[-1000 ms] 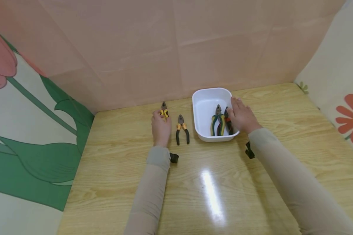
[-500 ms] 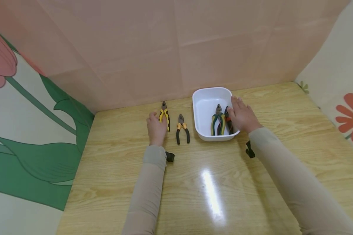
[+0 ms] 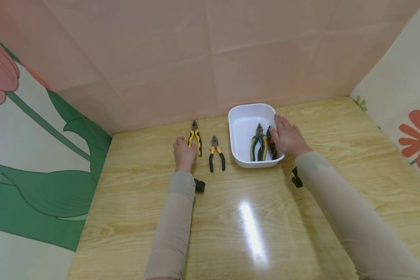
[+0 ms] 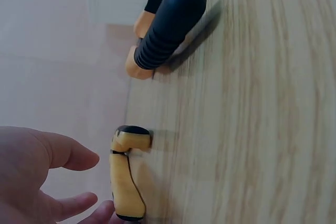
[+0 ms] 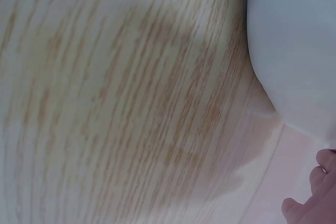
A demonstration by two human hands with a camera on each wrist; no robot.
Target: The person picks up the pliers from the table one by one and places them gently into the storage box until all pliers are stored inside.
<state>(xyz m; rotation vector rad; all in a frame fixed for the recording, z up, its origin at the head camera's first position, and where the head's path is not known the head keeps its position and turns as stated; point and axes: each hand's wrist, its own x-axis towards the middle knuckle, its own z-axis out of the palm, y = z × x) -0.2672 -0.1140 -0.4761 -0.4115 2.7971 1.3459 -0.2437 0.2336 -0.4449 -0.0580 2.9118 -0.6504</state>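
On the table lies a pair of pliers with yellow-and-black handles (image 3: 198, 144), jaw end toward the back wall. My left hand (image 3: 184, 153) is at its left handle, thumb and fingers spread apart. In the left wrist view, fingertips come right up to the yellow handle (image 4: 126, 182). A second pair, with orange-and-black handles (image 3: 212, 161), lies just to the right. My right hand (image 3: 287, 138) rests on the right rim of a white plastic tub (image 3: 255, 165), fingers fairly straight. Inside the tub are green-and-yellow pliers (image 3: 264, 147) and a red-and-black tool (image 3: 272, 147), partly hidden by that hand.
The wood-grain table (image 3: 126, 202) meets a pinkish covered wall (image 3: 161, 85) close behind the tub and pliers. Flower-patterned panels (image 3: 56, 194) stand at both sides. A black wrist strap piece (image 3: 199, 185) juts from the left sleeve.
My left hand has drawn back and to the left, its fingers parting from the yellow-and-black pliers, which stay on the table with more of the handles showing. The right hand has stayed put.
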